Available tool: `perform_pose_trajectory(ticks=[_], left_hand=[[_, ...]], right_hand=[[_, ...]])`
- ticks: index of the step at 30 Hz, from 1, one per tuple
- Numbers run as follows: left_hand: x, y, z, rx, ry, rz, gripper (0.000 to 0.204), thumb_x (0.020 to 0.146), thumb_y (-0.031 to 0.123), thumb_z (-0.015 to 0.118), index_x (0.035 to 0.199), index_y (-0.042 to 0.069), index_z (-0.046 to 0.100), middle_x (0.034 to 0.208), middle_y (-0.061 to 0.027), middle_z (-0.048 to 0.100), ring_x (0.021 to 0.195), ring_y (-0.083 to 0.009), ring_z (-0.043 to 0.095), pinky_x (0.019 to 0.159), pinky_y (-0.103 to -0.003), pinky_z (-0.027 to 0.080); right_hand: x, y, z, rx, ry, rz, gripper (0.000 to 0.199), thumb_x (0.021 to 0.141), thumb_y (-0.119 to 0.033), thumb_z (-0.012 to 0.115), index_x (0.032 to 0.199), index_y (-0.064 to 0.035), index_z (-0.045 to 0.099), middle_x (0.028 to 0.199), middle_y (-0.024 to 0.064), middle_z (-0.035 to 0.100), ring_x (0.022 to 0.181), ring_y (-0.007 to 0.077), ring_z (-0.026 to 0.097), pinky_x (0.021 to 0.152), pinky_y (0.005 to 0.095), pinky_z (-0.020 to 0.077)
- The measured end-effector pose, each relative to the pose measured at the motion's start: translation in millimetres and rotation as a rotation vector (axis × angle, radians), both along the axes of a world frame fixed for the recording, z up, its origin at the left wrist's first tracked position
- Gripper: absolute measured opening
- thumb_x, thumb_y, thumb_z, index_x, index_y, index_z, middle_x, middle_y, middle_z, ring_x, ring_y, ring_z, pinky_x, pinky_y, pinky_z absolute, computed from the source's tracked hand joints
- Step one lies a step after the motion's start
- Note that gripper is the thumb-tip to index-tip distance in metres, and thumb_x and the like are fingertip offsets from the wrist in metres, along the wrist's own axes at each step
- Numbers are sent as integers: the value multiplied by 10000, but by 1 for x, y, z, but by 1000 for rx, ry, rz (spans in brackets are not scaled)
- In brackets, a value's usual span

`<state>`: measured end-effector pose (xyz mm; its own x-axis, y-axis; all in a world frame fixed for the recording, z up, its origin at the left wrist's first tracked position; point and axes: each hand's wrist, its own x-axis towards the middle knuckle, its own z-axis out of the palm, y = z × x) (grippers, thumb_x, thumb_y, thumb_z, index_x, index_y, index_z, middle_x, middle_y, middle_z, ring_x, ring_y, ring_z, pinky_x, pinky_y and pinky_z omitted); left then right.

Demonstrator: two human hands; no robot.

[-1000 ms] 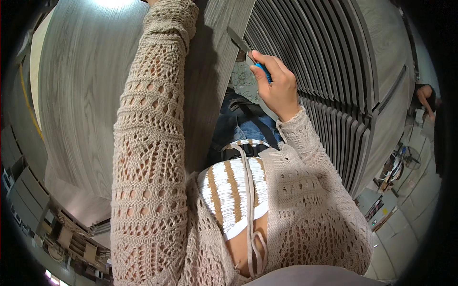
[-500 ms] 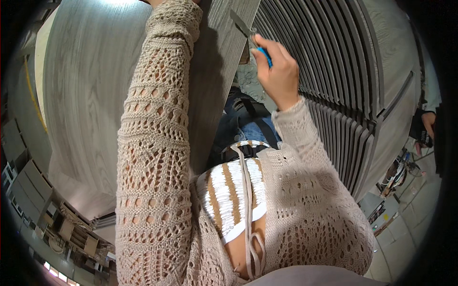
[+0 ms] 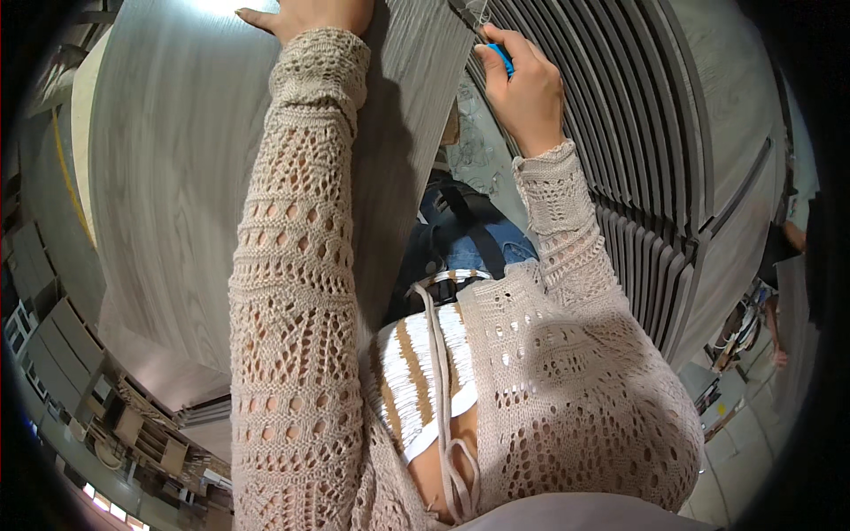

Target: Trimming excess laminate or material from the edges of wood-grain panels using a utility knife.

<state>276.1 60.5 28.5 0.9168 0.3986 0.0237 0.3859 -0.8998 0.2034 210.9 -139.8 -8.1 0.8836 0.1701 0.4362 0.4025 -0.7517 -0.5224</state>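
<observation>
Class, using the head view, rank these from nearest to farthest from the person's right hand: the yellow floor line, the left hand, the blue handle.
From the right hand:
1. Blue handle: gripped in that hand.
2. Left hand: to the left, at the top edge, partly cut off.
3. Yellow floor line: far left, beyond the grey board.

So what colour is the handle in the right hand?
The handle is bright blue, shown in the head view.
</observation>
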Motion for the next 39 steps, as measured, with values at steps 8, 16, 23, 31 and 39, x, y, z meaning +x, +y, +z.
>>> perform_pose_trajectory(ticks=[8,16,23,31,39], left_hand=[[-7,1,3,2,-14,24,520,922,400,331,1386,170,380,1490,-123,263,1384,-307,208,1064,-642,76],[-30,10,18,-17,-53,45,523,913,394,351,1384,169,388,1490,-118,263,1390,-299,192,1072,-634,61],[-47,37,-18,187,-224,-14,522,920,490,318,1399,286,353,1496,-62,264,1394,-271,200,1055,-662,65],[-66,52,-15,223,-149,36,525,919,517,304,1412,337,314,1508,-40,235,1400,-263,182,1053,-667,53],[-74,45,27,88,-21,118,523,902,389,389,1379,175,403,1482,-123,278,1386,-305,197,1084,-610,55]], right_hand=[[33,-4,10,-109,-1,-21,229,873,-218,625,1026,-48,623,973,97,681,849,254,667,712,324,530],[54,2,40,-27,38,-31,213,838,-132,606,994,14,612,946,195,654,861,354,633,732,390,496],[98,5,39,-90,-19,-62,201,840,-144,600,981,-3,622,911,189,660,846,355,633,731,393,493],[154,15,42,-86,-14,-75,216,834,-199,597,957,-28,641,881,219,649,842,394,618,728,447,484],[152,26,21,278,373,64,455,882,-353,607,1079,52,548,893,139,645,813,205,610,736,323,472]])
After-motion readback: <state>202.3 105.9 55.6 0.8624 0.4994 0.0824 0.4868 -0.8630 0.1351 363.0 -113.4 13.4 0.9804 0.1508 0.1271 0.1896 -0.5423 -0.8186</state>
